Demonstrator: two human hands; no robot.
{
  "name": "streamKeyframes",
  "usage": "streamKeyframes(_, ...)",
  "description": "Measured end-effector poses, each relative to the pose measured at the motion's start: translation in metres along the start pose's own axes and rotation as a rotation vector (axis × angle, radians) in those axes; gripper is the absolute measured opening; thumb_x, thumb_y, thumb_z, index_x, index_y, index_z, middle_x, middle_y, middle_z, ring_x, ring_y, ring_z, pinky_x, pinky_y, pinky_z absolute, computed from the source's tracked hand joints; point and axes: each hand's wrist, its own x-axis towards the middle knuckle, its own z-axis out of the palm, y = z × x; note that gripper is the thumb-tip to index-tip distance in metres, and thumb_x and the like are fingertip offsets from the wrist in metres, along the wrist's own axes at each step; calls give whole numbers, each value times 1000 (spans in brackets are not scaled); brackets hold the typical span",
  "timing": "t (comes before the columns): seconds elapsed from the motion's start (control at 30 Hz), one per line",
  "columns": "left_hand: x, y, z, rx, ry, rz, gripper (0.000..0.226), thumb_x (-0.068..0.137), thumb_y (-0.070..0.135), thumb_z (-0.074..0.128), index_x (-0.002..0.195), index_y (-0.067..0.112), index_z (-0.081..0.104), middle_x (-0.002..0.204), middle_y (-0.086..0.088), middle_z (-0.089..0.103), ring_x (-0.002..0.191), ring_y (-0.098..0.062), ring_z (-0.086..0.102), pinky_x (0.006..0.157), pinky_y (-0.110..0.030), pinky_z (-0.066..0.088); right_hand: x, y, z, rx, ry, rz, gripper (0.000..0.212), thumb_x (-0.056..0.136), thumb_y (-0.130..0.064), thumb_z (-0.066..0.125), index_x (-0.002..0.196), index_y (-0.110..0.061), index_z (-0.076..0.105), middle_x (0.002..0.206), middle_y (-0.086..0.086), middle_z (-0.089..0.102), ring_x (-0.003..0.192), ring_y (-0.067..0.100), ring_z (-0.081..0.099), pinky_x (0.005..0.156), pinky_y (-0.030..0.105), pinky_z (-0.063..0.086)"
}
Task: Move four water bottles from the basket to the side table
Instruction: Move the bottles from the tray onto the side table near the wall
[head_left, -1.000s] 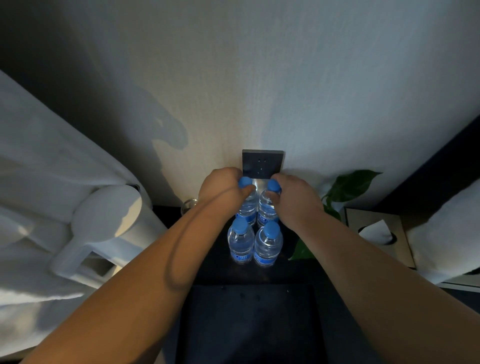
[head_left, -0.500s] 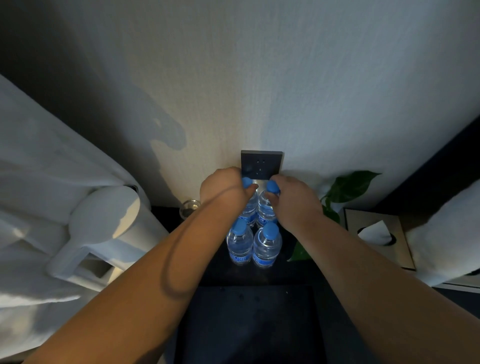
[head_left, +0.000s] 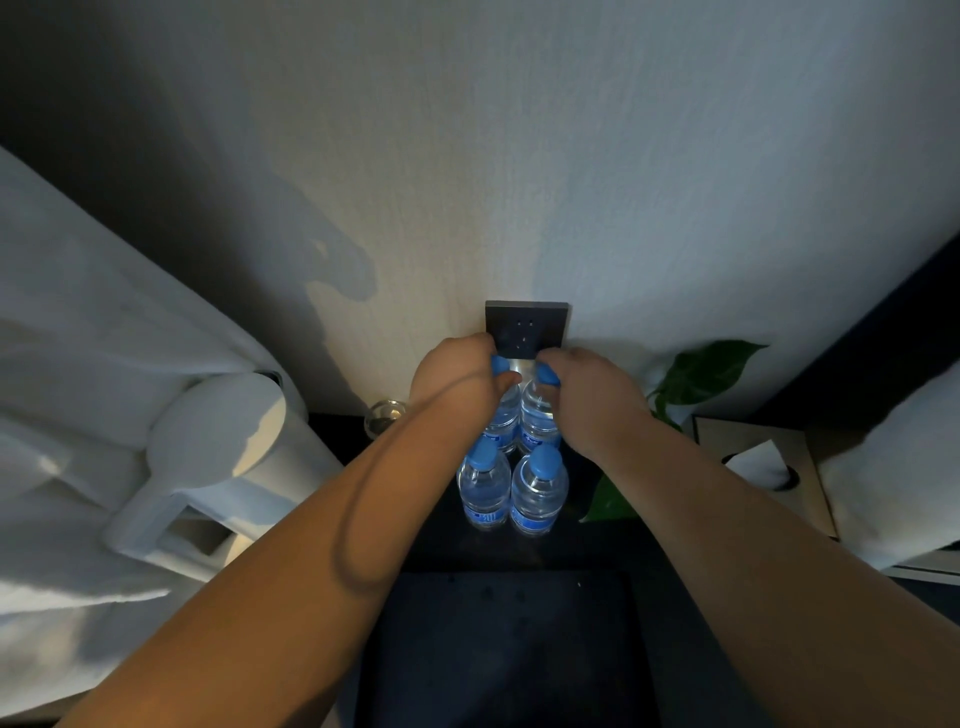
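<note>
Several clear water bottles with blue caps stand in a tight square on the dark side table. The two near bottles, one on the left and one on the right, stand free. My left hand grips the neck of the far left bottle. My right hand grips the neck of the far right bottle. Both far bottles stand upright close to the wall. A dark box-like shape lies below the table edge, too dark to tell if it is the basket.
A white kettle stands at the table's left, a small glass behind it. A black wall socket sits just above the bottles. A green plant and a tissue box are on the right. White bedding lies on both sides.
Both hands have shifted slightly toward the wall with the two far bottles. The two near bottles have not moved.
</note>
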Motion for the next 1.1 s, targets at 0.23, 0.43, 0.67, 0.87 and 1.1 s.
streamKeyframes(0.23, -1, 0, 0, -34, 4, -23, 43, 84, 51, 75, 107, 16, 66, 90, -1, 64, 74, -16, 50, 61, -29, 37, 2, 4, 0, -35, -20, -64, 48, 92, -6, 65, 138, -20, 58, 116, 13, 61, 96, 31, 65, 79, 35, 53)
streamKeyframes(0.43, -1, -2, -8, -8, -90, 35, 26, 89, 28, 72, 108, 12, 67, 99, -7, 69, 78, -18, 54, 63, -27, 36, 4, 9, -2, 14, -12, -106, 39, 99, -20, 63, 137, -24, 57, 119, 13, 59, 98, 31, 64, 83, 39, 55)
streamKeyframes(0.67, -6, -2, -7, -20, -51, 57, 30, 91, 26, 69, 116, 10, 65, 103, -11, 68, 82, -21, 55, 69, -30, 42, -2, 4, -5, 71, 142, 46, 36, 96, -44, 69, 106, -10, 61, 92, 9, 67, 84, 26, 63, 71, 39, 54)
streamKeyframes(0.87, -6, -3, -9, -16, -48, 83, 29, 90, 25, 69, 114, 10, 66, 101, -12, 68, 86, -26, 61, 72, -33, 49, 8, 5, -14, 163, 45, 88, 32, 90, -39, 78, 94, -14, 58, 87, 5, 63, 79, 23, 60, 65, 31, 43)
streamKeyframes(1.1, -5, -5, -4, -90, -31, 31, 25, 87, 25, 72, 109, 16, 66, 96, -6, 67, 80, -21, 57, 66, -28, 41, 10, 4, -17, 107, 14, 31, 28, 92, -34, 76, 99, -10, 63, 91, 8, 67, 83, 25, 62, 76, 41, 55)
